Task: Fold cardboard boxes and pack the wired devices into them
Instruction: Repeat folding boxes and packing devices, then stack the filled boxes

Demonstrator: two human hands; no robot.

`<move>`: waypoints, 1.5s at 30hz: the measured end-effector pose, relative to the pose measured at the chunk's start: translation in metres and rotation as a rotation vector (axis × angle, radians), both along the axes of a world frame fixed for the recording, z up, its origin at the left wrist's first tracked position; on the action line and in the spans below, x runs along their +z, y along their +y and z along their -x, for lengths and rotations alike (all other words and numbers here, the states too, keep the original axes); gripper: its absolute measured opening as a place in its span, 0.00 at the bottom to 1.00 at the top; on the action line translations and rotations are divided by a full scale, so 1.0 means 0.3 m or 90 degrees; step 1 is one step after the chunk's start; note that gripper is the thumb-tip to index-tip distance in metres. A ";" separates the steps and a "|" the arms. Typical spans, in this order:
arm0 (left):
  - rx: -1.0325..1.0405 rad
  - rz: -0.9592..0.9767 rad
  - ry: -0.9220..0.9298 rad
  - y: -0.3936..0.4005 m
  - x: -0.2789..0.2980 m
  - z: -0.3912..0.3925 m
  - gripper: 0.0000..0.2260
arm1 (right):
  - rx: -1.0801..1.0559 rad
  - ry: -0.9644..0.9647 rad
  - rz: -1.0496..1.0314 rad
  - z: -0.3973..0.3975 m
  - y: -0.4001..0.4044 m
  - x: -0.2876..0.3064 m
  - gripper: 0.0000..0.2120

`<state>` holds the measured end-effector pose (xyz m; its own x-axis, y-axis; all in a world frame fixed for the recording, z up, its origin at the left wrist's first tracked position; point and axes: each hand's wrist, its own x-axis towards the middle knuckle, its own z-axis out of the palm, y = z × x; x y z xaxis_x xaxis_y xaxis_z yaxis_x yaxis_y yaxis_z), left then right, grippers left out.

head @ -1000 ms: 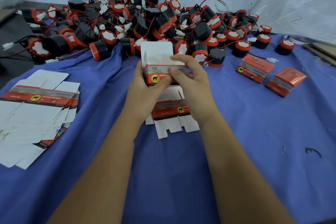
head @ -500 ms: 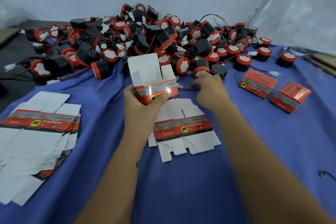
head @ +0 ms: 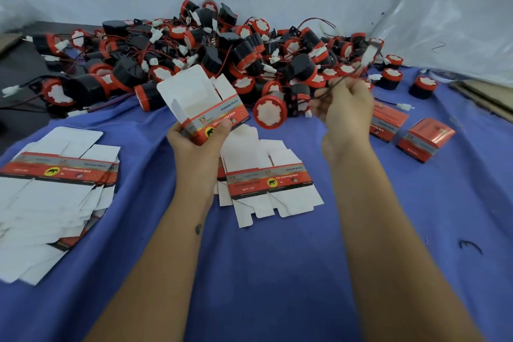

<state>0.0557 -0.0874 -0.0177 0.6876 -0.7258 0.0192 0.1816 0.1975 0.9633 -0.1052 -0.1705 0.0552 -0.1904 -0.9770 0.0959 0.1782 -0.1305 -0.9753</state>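
My left hand (head: 198,137) grips a folded-up red and white cardboard box (head: 204,104), its top flaps open and tilted away from me. My right hand (head: 345,107) pinches the red and black wire of one wired device (head: 270,114), a black drum with a red rim and white face that hangs just right of the box. The wire's white plug (head: 367,54) sticks up above my fingers. A big pile of the same devices (head: 222,53) lies at the back of the blue cloth.
Flat unfolded boxes lie under my hands (head: 268,180), and a larger stack of flat boxes (head: 52,189) sits at the left. Two closed boxes (head: 388,122) (head: 426,139) stand at the right. A black hook-like scrap (head: 470,246) lies on the blue cloth (head: 277,272).
My right hand left the box, reached into the pile and lifted one device by its wire. My left hand kept the box and tilted it open end up.
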 end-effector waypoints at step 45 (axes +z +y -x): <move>-0.128 -0.020 -0.110 -0.007 -0.016 0.027 0.25 | 0.082 0.753 0.139 -0.044 0.037 -0.206 0.15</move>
